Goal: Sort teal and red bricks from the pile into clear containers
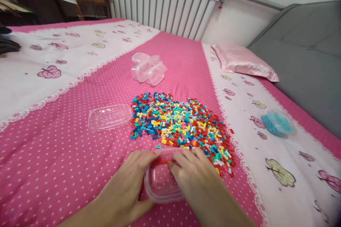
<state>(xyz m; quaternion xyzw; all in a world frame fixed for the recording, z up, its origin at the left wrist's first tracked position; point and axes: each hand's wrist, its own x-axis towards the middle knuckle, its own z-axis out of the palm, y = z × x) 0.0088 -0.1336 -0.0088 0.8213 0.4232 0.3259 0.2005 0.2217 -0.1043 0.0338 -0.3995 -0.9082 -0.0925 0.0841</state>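
A clear plastic container (162, 181) sits on the pink polka-dot bedspread in front of me. My left hand (133, 177) grips its left side, thumb at the near side and fingers along the far rim. My right hand (195, 173) reaches over its right part with curled fingers at the far side; whatever is under those fingertips is hidden. Something red (161, 162) shows at the container's far inner edge, beside my right thumb. Just beyond both hands spreads a large pile of small coloured toy bricks (181, 122), mostly red, blue, yellow, green and white.
Left of the pile lies a clear lid (110, 117). Several clear containers (149, 69) are clustered behind it. A container of turquoise bricks (278, 123) stands at the right. A pink pillow (243, 62) rests near the grey headboard (306, 53); a radiator (160, 1) lines the wall.
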